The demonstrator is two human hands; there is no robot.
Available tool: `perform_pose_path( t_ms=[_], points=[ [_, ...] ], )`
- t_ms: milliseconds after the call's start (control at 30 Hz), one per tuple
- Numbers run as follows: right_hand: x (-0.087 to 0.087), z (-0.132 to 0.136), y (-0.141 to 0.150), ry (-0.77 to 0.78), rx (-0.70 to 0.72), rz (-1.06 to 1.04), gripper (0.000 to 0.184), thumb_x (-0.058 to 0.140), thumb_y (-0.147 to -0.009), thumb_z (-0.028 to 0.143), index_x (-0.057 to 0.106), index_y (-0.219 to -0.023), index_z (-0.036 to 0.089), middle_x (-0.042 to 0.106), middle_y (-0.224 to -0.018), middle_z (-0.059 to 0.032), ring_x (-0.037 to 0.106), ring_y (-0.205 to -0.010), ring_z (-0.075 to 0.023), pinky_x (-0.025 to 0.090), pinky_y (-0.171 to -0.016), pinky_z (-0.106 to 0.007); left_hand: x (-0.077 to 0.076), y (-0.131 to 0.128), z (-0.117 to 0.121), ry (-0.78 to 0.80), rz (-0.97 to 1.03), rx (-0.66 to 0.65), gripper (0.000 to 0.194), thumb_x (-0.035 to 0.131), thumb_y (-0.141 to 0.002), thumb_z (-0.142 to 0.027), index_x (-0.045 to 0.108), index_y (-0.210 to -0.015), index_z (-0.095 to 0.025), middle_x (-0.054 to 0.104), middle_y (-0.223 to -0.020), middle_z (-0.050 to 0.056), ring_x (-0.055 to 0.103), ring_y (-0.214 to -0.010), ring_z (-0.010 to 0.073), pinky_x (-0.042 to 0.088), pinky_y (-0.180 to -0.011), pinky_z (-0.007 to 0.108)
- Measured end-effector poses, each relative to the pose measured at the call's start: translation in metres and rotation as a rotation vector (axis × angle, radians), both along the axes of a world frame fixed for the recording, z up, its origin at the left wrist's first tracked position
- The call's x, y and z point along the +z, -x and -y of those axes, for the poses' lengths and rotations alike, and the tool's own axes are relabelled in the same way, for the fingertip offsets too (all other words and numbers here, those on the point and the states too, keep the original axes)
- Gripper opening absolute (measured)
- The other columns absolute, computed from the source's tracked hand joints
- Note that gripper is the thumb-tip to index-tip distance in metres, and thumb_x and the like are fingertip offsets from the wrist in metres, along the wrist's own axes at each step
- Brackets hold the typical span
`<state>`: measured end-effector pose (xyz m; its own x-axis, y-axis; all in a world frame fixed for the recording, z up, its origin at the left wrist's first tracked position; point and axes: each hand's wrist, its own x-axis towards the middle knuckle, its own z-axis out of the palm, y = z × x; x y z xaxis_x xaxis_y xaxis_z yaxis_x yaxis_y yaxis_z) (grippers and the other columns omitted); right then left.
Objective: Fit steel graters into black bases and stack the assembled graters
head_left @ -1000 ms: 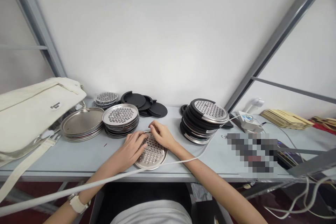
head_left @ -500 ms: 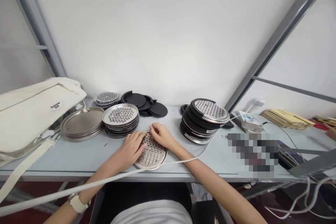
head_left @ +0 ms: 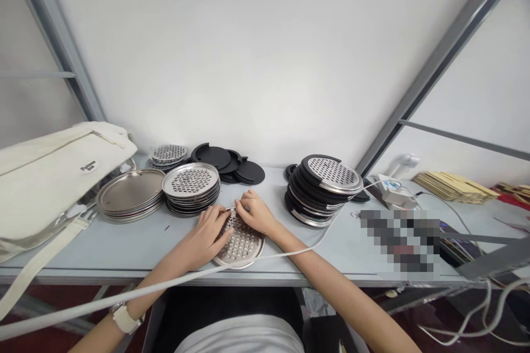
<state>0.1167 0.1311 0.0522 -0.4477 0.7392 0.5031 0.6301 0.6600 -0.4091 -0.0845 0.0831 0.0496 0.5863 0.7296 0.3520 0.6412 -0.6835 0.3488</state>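
Observation:
Flat near the front edge of the table lies a round metal grater plate [head_left: 240,245], its disc full of raised holes. My left hand [head_left: 212,231] grips it at the left and far rim, fingers bent and thumb over the holes. At the far right rim my right hand [head_left: 254,212] holds it with curled fingers; the fingertips are partly hidden. Behind my left hand stands a stack of similar grater plates [head_left: 190,181]. To the right, a tall stack of grater plates in black holders [head_left: 327,182] leans slightly.
Plain metal trays [head_left: 132,190] are piled at left, beside a cream bag [head_left: 62,176] with a strap. Black round holders [head_left: 248,172] lie against the wall. A white cable [head_left: 182,280] crosses in front of my forearms. At right are a white power adapter [head_left: 393,193] and yellowish flat pieces [head_left: 451,186].
Both hands stay at the grater plate's far rim, with only slight finger shifts; my right fingers have lifted a little. A person's hand at the far right edge has left view.

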Motion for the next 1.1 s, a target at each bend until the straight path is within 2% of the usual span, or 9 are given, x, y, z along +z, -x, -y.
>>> perform_pose_path(
  t_ms=[433,633,767,867,1000,1100],
  points=[
    [0.001,0.002,0.001,0.017,0.04,0.007,0.039,0.041,-0.098,0.026,0.044,-0.06,0.021,0.048,-0.061,-0.0009,0.047,-0.071,-0.0169,0.037,-0.071,-0.031,0.01,-0.002,0.005,-0.002,-0.004,-0.013,0.03,0.037,-0.099,-0.031,0.056,-0.119,-0.019,0.051,-0.118,0.009,0.047,-0.109,0.0247,0.039,-0.099,0.045],
    [0.002,0.003,0.0,0.014,0.065,0.002,0.038,0.04,-0.099,0.026,0.042,-0.061,0.021,0.047,-0.062,-0.0003,0.047,-0.07,-0.0163,0.038,-0.071,-0.03,0.004,-0.002,0.001,-0.058,-0.028,0.002,0.032,0.038,-0.099,-0.032,0.055,-0.123,-0.02,0.051,-0.118,0.01,0.047,-0.111,0.0262,0.038,-0.097,0.046],
    [0.0,0.002,0.0,0.008,0.068,0.008,0.036,0.04,-0.099,0.027,0.043,-0.063,0.021,0.048,-0.063,-0.0006,0.047,-0.071,-0.0165,0.038,-0.071,-0.03,0.007,0.001,0.004,-0.103,-0.055,0.01,0.038,0.036,-0.099,-0.034,0.048,-0.132,-0.02,0.053,-0.121,0.012,0.048,-0.113,0.0274,0.036,-0.097,0.046],
    [-0.001,0.002,0.0,-0.004,0.07,0.008,0.035,0.04,-0.099,0.028,0.043,-0.064,0.022,0.048,-0.063,-0.0005,0.047,-0.07,-0.0165,0.038,-0.071,-0.03,0.009,0.003,0.011,-0.12,-0.096,-0.026,0.059,0.048,-0.092,-0.052,0.041,-0.14,-0.019,0.051,-0.131,0.014,0.044,-0.121,0.0311,0.033,-0.102,0.048],
    [0.001,0.003,-0.001,0.008,0.069,-0.012,0.037,0.039,-0.099,0.029,0.044,-0.063,0.022,0.048,-0.062,-0.0009,0.048,-0.071,-0.0169,0.038,-0.07,-0.03,0.006,0.004,0.018,-0.117,-0.103,-0.076,0.11,0.062,-0.062,-0.081,0.032,-0.146,-0.018,0.043,-0.143,0.017,0.038,-0.13,0.038,0.03,-0.108,0.051],
    [0.003,0.005,-0.001,0.036,0.061,-0.037,0.038,0.039,-0.099,0.03,0.046,-0.063,0.021,0.049,-0.06,-0.0009,0.049,-0.07,-0.0168,0.039,-0.069,-0.03,0.002,0.003,0.019,-0.112,-0.095,-0.069,0.116,0.063,-0.056,-0.084,0.033,-0.146,-0.018,0.042,-0.145,0.017,0.036,-0.132,0.0387,0.031,-0.109,0.052]
  ],
)
